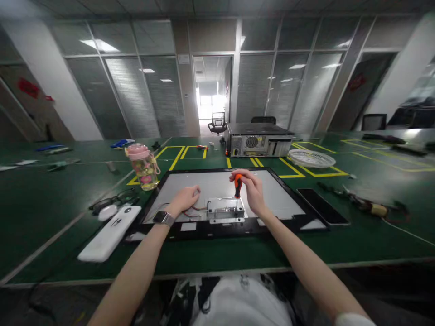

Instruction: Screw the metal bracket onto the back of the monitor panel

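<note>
My right hand [251, 188] grips an orange and black screwdriver [238, 184] by the top of its handle. The screwdriver stands nearly upright, its shaft pointing down at the right end of a small metal bracket assembly [220, 209]. That assembly sits near the front edge of a large flat panel with a black frame [204, 230] and a grey-white inner face. To the left, my left hand [185, 200] is over the panel with curled fingers; whether anything is in them is hidden. Reddish wires [190, 212] run beside it to the assembly.
Left of the panel are a white phone-shaped item [110, 233], glasses [117, 199] and a pink-lidded bottle [141, 165]. A black phone [321, 206] and cabled parts [370, 206] are at right. Behind stand a computer case [260, 139] and a white basket [311, 158].
</note>
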`<action>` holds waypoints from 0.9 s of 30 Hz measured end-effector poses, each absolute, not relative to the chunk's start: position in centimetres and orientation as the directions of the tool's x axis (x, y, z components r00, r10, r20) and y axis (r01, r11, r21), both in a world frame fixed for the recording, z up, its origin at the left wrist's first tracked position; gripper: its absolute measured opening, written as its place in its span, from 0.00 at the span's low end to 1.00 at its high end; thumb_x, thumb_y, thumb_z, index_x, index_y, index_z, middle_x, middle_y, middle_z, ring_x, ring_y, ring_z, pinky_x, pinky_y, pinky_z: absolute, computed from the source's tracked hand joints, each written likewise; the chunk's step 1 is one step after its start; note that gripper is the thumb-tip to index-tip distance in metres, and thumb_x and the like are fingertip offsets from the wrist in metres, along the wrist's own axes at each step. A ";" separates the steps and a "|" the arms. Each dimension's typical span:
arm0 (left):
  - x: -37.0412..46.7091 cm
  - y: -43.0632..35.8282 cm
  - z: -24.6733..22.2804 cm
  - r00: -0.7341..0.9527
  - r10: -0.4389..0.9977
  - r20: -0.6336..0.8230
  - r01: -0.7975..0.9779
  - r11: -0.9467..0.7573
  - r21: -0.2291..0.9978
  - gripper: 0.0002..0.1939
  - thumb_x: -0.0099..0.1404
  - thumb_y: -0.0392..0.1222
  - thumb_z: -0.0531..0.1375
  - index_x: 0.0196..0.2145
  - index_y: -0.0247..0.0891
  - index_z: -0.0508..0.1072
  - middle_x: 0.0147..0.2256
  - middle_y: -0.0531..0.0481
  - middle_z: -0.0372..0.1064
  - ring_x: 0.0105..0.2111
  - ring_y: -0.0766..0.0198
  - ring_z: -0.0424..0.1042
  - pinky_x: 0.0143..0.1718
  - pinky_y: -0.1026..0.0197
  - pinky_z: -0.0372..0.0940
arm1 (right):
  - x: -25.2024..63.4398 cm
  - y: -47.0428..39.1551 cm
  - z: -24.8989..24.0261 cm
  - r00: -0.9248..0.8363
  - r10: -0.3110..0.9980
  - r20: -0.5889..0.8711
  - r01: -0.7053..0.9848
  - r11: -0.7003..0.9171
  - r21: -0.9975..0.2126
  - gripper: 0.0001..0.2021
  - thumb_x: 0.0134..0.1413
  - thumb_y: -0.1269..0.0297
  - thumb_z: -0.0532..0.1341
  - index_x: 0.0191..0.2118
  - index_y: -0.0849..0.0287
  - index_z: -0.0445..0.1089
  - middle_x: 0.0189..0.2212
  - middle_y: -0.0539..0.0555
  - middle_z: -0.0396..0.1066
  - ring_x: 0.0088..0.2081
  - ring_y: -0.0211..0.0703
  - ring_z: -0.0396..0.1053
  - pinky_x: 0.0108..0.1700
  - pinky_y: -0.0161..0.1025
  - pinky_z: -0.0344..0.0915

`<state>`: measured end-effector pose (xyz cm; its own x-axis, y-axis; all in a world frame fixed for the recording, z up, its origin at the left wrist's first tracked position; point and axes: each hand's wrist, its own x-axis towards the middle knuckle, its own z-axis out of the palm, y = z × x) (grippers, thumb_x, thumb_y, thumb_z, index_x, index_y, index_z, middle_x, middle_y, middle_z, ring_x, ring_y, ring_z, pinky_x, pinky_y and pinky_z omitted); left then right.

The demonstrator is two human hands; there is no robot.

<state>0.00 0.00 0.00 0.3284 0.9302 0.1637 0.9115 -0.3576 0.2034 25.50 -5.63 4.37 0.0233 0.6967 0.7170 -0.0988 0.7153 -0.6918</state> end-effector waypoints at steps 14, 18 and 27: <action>0.3 -0.4 0.3 0.325 0.929 0.175 0.910 -0.357 0.209 0.13 0.67 0.41 0.53 0.46 0.39 0.73 0.32 0.47 0.74 0.35 0.57 0.74 0.36 0.61 0.62 | 25.3 -5.6 4.3 0.068 0.598 0.798 0.152 0.785 -0.601 0.04 0.57 0.61 0.63 0.37 0.53 0.72 0.34 0.52 0.68 0.38 0.45 0.67 0.43 0.44 0.64; 0.4 -0.6 0.5 0.319 0.932 0.171 0.913 -0.350 0.210 0.13 0.67 0.41 0.53 0.46 0.39 0.73 0.32 0.47 0.74 0.35 0.57 0.74 0.36 0.61 0.62 | 25.4 -5.8 4.4 0.043 0.687 0.725 -0.015 0.726 -0.688 0.07 0.61 0.61 0.58 0.40 0.54 0.71 0.31 0.51 0.70 0.35 0.44 0.68 0.37 0.41 0.65; 0.4 -0.6 0.6 0.311 0.936 0.163 0.915 -0.342 0.215 0.13 0.67 0.41 0.53 0.46 0.39 0.73 0.33 0.46 0.74 0.35 0.57 0.74 0.36 0.61 0.62 | 25.5 -5.7 4.5 0.050 0.686 0.726 0.001 0.727 -0.687 0.06 0.59 0.62 0.60 0.38 0.53 0.74 0.32 0.52 0.71 0.36 0.44 0.69 0.39 0.42 0.65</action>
